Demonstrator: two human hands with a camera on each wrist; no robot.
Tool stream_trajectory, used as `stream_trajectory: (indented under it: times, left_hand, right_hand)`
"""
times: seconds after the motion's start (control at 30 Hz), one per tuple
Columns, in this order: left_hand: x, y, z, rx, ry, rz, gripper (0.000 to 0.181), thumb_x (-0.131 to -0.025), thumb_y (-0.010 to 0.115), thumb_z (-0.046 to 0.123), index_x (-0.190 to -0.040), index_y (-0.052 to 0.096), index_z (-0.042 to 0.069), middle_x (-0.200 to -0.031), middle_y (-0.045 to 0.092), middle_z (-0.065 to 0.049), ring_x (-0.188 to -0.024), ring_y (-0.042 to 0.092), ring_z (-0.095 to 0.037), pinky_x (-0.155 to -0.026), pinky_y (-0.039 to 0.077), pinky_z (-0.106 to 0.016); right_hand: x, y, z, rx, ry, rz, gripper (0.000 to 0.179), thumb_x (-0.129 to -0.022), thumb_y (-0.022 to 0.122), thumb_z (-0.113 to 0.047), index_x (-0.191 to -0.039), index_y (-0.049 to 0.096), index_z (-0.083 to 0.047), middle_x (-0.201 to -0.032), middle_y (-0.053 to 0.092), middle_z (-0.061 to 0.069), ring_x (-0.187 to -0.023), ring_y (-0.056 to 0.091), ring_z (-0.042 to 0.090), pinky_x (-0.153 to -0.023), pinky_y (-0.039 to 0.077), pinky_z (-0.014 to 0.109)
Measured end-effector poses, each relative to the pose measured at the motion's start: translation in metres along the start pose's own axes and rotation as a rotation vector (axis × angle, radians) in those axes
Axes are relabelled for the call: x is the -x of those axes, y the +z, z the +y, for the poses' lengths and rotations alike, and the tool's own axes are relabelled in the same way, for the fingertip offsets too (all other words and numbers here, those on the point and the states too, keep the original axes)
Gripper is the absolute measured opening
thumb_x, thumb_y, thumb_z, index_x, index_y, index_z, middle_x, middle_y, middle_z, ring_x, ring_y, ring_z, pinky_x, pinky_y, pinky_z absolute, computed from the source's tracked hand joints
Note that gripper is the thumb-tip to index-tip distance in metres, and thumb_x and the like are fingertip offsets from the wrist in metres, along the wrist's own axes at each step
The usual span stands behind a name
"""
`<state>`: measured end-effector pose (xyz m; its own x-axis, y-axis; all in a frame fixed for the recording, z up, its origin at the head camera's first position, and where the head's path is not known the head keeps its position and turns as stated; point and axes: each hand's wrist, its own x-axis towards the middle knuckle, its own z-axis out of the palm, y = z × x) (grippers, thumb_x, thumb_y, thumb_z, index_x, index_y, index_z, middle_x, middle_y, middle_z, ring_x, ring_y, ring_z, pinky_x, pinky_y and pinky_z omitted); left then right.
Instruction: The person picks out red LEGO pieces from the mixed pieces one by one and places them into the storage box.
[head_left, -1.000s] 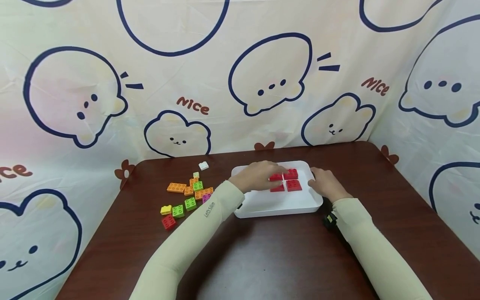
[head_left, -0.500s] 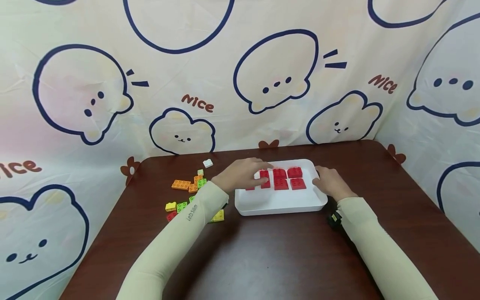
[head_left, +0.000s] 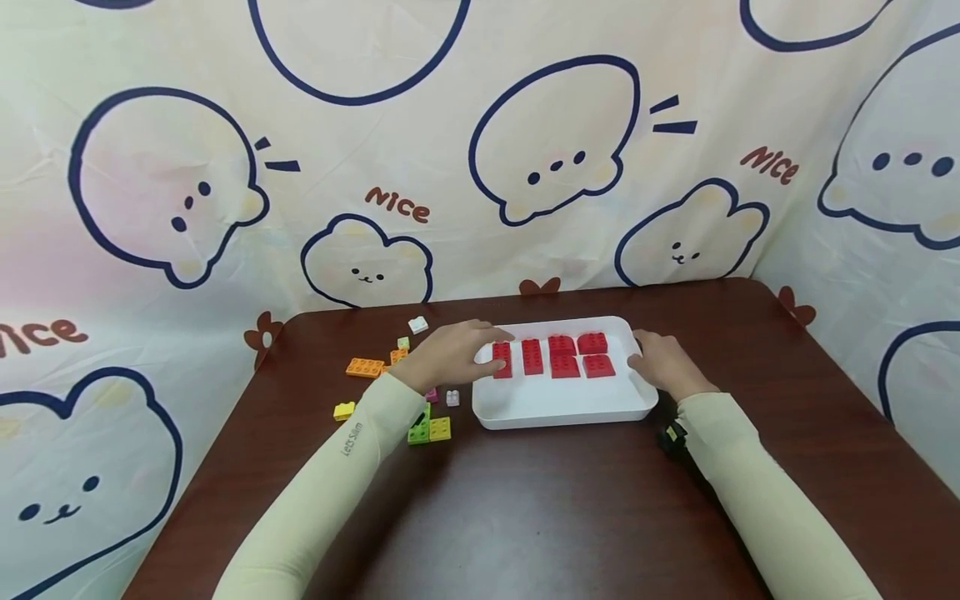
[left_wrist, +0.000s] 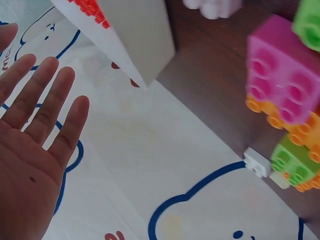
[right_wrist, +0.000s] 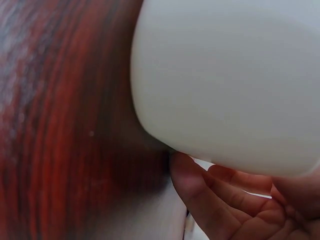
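Observation:
A white tray (head_left: 555, 408) lies on the table with several red building bricks in its back half. Two of them, an upright-lying brick (head_left: 532, 357) and another (head_left: 502, 360) at the left end, run front to back; the others form a block (head_left: 581, 355) further right. My left hand (head_left: 453, 354) is over the tray's left side, its fingertips overlapping the leftmost brick. In the left wrist view that hand (left_wrist: 40, 125) has straight, spread fingers. At the tray's right end my right hand (head_left: 667, 367) grips the rim, with fingers (right_wrist: 190, 182) under the edge in the right wrist view.
Left of the tray lie loose bricks: orange (head_left: 365, 367), yellow (head_left: 344, 411), lime (head_left: 440, 428), white (head_left: 417, 325) and a small pale one (head_left: 452, 398). My left forearm covers some. A printed cloth (head_left: 360, 150) hangs behind the table (head_left: 510, 508).
My left hand has moved leftward from the middle of the tray, uncovering the red bricks. The right hand stays at the tray's right end. The head view has shifted slightly.

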<state>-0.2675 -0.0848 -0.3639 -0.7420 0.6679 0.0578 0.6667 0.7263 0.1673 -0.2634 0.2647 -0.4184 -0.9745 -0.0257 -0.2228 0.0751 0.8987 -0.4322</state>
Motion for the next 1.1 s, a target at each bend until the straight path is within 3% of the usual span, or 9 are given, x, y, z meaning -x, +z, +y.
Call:
stream_trajectory:
  times: [0.33,0.63,0.9,1.1]
  left_hand:
    - [0.025,0.000,-0.014,-0.036,-0.013,0.013,0.049,-0.091,0.074,0.035,-0.136,0.067,0.018,-0.131,0.066,-0.006,-0.117,0.062,-0.025,-0.093,0.056,-0.044]
    - [0.053,-0.004,-0.031,-0.010,-0.104,-0.004,0.049,-0.094,0.070,0.038,-0.139,0.064,0.019,-0.136,0.063,-0.007,-0.124,0.058,-0.028,-0.099,0.051,-0.054]
    - [0.076,-0.004,-0.049,0.008,-0.129,0.003,0.047,-0.094,0.070,0.037,-0.137,0.065,0.019,-0.135,0.063,-0.009,-0.125,0.058,-0.031,-0.096,0.053,-0.053]
    - [0.095,-0.008,-0.057,0.001,-0.195,0.010,0.050,-0.090,0.075,0.036,-0.137,0.066,0.020,-0.136,0.063,-0.010,-0.127,0.056,-0.033,-0.095,0.053,-0.054]
  right_hand:
    - [0.000,0.001,-0.002,-0.010,-0.009,-0.013,0.065,-0.102,0.058,-0.020,-0.152,0.030,0.010,-0.148,0.038,0.037,-0.130,0.043,0.051,-0.105,0.039,0.065]
    - [0.003,-0.003,-0.003,0.005,-0.014,0.009,0.064,-0.102,0.058,-0.018,-0.151,0.031,0.011,-0.147,0.039,0.037,-0.131,0.044,0.051,-0.106,0.039,0.064]
    - [0.000,-0.002,0.000,0.001,-0.020,0.002,0.064,-0.101,0.057,-0.018,-0.152,0.031,0.011,-0.147,0.039,0.037,-0.131,0.044,0.051,-0.107,0.038,0.064]
    - [-0.004,-0.002,0.002,-0.002,-0.016,-0.001,0.066,-0.101,0.058,-0.020,-0.152,0.030,0.011,-0.148,0.038,0.037,-0.132,0.042,0.052,-0.107,0.037,0.065]
